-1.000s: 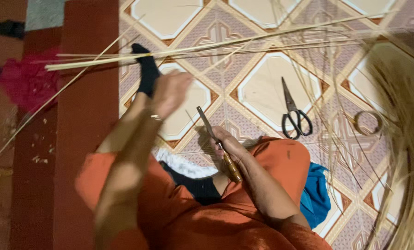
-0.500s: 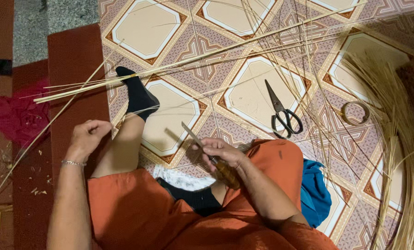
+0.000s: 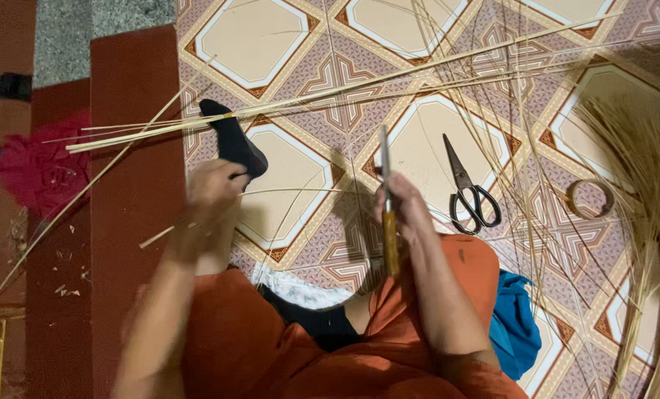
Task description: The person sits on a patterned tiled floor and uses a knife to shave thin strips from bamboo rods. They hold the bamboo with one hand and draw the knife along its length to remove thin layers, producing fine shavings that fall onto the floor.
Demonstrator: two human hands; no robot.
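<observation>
**Hands splitting a thin cane strip over a tiled floor**

Head view, looking down at my lap: my right hand (image 3: 404, 214) is closed around a knife (image 3: 387, 203) with a wooden handle, its narrow blade pointing away from me toward the floor tiles. My left hand (image 3: 213, 193) sits well apart from it, off to the left, fingers pinched shut on a thin cane strip (image 3: 300, 191). That strip runs sideways from my left fingers toward the knife, and it is too fine to tell whether it touches the blade. A short stub of it pokes out below my left wrist.

My foot in a black sock (image 3: 231, 139) rests just beyond my left hand, lying over a bundle of long cane rods (image 3: 330, 92) that crosses the floor at a slant. Black-handled scissors (image 3: 469, 188) lie just to the right of my knife hand, with a roll of tape (image 3: 590, 198) farther right. Loose pale fibres (image 3: 651, 222) curve along the right edge. A blue cloth (image 3: 514, 325) lies beside my right knee, against my orange clothing.
</observation>
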